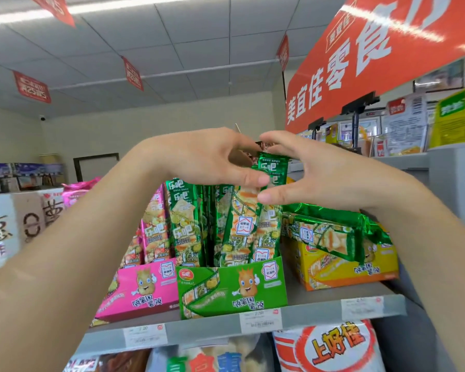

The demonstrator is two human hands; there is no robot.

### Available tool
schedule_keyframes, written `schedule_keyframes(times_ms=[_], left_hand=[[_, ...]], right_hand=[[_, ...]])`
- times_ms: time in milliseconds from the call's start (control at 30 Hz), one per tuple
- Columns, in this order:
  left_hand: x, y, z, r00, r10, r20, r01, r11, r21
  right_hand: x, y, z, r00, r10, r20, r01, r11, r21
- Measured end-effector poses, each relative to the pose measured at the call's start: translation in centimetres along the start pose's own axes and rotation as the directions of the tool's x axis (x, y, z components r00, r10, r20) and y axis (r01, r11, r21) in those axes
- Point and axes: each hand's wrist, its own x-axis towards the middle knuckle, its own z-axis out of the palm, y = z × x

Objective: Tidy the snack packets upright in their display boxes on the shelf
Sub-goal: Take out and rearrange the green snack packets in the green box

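A green display box (231, 285) stands on the top shelf with several green snack packets (188, 226) upright in it. My left hand (207, 157) and my right hand (314, 173) meet above the box. Both pinch the top of one green packet (273, 165), which rises higher than the rest at the box's right side. A pink display box (142, 288) with pink packets (155, 224) stands to the left. To the right, a yellow display box (344, 267) has green packets (330, 232) lying flat on top of it.
The grey shelf edge (212, 326) carries price labels. Large snack bags (330, 347) fill the shelf below. White cartons (14, 224) stand at the left. A big orange sign (373, 57) hangs overhead at the right, with more goods (403, 127) behind it.
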Motion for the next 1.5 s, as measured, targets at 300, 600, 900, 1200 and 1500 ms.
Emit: schedule_keyframes(times_ms=[300, 600, 900, 1200, 1500], left_hand=[[0.7, -1.8, 1.9, 0.976, -0.170, -0.133, 0.211, 0.882, 0.421], [-0.9, -2.1, 2.1, 0.962, 0.023, -0.270, 0.049, 0.965, 0.257], [2.4, -3.3, -1.1, 0.957, -0.149, -0.247, 0.193, 0.967, 0.167], [8.8, -4.4, -1.2, 0.941, -0.314, 0.128, 0.243, 0.886, 0.394], [10.1, -5.7, -0.1, 0.940, -0.318, 0.124, 0.256, 0.898, 0.359]], right_hand=[[6.0, -4.2, -2.2, 0.958, 0.190, 0.214, -0.048, 0.844, -0.534], [10.1, -2.9, -0.5, 0.855, 0.066, 0.514, 0.122, 0.938, -0.324], [9.9, -1.2, 0.6, 0.928, 0.084, 0.364, 0.049, 0.939, -0.340], [8.7, -0.1, -0.4, 0.913, 0.080, 0.400, 0.058, 0.946, -0.320], [9.3, 0.9, -0.4, 0.910, 0.152, 0.387, 0.008, 0.924, -0.383]])
